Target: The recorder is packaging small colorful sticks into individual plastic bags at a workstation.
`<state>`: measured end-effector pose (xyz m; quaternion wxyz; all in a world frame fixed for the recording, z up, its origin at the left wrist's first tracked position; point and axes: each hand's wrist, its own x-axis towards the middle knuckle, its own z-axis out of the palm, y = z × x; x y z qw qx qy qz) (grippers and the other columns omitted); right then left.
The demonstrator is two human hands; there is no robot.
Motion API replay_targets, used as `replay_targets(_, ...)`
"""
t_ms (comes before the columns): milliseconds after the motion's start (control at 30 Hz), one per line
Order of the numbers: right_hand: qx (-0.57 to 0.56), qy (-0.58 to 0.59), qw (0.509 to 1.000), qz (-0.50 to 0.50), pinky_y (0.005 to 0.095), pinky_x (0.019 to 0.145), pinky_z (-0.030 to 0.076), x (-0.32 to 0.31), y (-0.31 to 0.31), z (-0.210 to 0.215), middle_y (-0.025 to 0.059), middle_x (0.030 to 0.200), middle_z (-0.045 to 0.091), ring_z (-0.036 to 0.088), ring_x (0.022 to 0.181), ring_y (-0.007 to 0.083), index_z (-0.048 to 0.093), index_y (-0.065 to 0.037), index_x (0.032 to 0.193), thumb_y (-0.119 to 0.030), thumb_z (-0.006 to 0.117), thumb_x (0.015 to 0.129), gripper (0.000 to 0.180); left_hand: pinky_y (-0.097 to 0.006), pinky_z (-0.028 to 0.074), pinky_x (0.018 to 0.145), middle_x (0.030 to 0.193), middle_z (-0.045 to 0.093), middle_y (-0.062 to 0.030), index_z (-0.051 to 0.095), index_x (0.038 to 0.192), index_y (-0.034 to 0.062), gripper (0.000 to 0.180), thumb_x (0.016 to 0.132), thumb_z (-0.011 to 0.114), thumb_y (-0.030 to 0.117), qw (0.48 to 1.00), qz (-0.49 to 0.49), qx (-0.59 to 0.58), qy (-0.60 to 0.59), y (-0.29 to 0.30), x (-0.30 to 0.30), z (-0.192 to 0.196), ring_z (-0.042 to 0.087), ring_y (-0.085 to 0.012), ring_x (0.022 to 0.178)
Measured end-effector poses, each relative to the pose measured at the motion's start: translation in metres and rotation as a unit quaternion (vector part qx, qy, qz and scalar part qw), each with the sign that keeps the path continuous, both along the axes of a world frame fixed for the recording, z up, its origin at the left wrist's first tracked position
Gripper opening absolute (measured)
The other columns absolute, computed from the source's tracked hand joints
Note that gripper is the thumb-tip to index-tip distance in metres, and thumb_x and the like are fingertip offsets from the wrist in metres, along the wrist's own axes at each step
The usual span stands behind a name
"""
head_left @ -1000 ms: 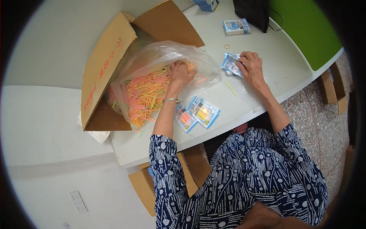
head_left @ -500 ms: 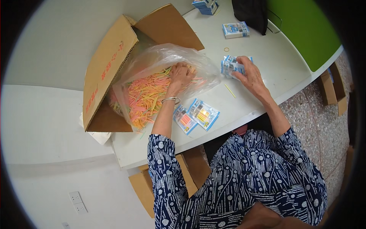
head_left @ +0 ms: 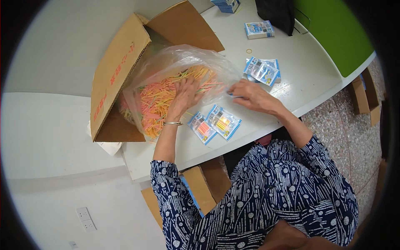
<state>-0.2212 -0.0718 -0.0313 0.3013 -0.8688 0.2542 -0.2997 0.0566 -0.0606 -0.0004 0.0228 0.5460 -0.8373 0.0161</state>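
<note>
A clear plastic bag lies open and full of thin pink, yellow and green sticks. My left hand rests in them, fingers bent down and closed around some sticks, their tips partly hidden. Beside the bag's right edge, my right hand is closed on a small packet, of which only blue edging shows. Two clear, blue-edged packets lie between my arms: one with pink sticks, one with yellow sticks. Beyond my right hand, more blue-and-white packets lie overlapping.
A cardboard box on its side surrounds the bag. Farther off are a packet stack, another stack, a rubber band and a black bag. Open cartons stand below the white table's edge.
My right hand has left the overlapping packets and moved left toward the bag with a blue-edged packet. My left hand has drawn back slightly toward me and to the left among the sticks.
</note>
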Motion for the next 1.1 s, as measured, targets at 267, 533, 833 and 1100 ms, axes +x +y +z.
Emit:
replay_targets(267,-0.150,0.133,0.979,0.034,0.0347,0.078,0.045,0.040,-0.008,-0.013,0.0087,0.090,0.055,0.052,0.087,0.0253,0.061,-0.002,0.076,-0.009,0.063,0.072,0.008,-0.043,0.035,0.083,0.107,0.051,-0.0145,0.054,0.113,0.0049,0.042,0.072,0.060,0.015,0.999,-0.014,-0.013,-0.032,0.001,0.001,-0.015,0.046,-0.0306,0.098)
replay_targets(533,-0.125,0.095,0.986,0.055,0.0345,0.078,0.045,0.031,-0.014,-0.020,0.0096,0.089,0.054,0.052,0.086,0.0259,0.059,-0.001,0.078,-0.008,0.063,0.073,0.010,-0.044,0.035,0.088,0.112,0.048,-0.0170,0.048,0.121,0.0053,0.044,0.078,0.055,0.010,0.999,-0.015,-0.016,-0.049,-0.006,0.006,-0.029,0.045,-0.0319,0.103)
replay_targets(833,0.002,-0.033,0.999,0.026,0.0352,0.078,0.044,0.020,-0.010,0.000,0.0120,0.096,0.055,0.054,0.092,0.0290,0.058,0.000,0.088,-0.006,0.060,0.080,0.011,-0.033,0.044,0.085,0.098,0.060,-0.0119,0.050,0.119,0.0053,0.036,0.098,0.039,0.033,0.902,0.193,0.019,0.386,-0.008,0.008,-0.018,0.056,-0.0215,0.092)
replay_targets(1100,0.300,-0.116,0.947,0.017,0.0265,0.063,0.044,0.019,-0.014,0.015,0.0064,0.074,0.063,0.057,0.070,0.0119,0.064,0.002,0.092,-0.012,0.063,0.081,0.017,-0.033,0.056,0.068,0.092,0.061,-0.0153,0.043,0.107,0.0056,0.019,0.094,0.050,0.017,0.577,0.210,0.118,0.780,0.007,-0.004,-0.005,0.064,-0.0208,0.078)
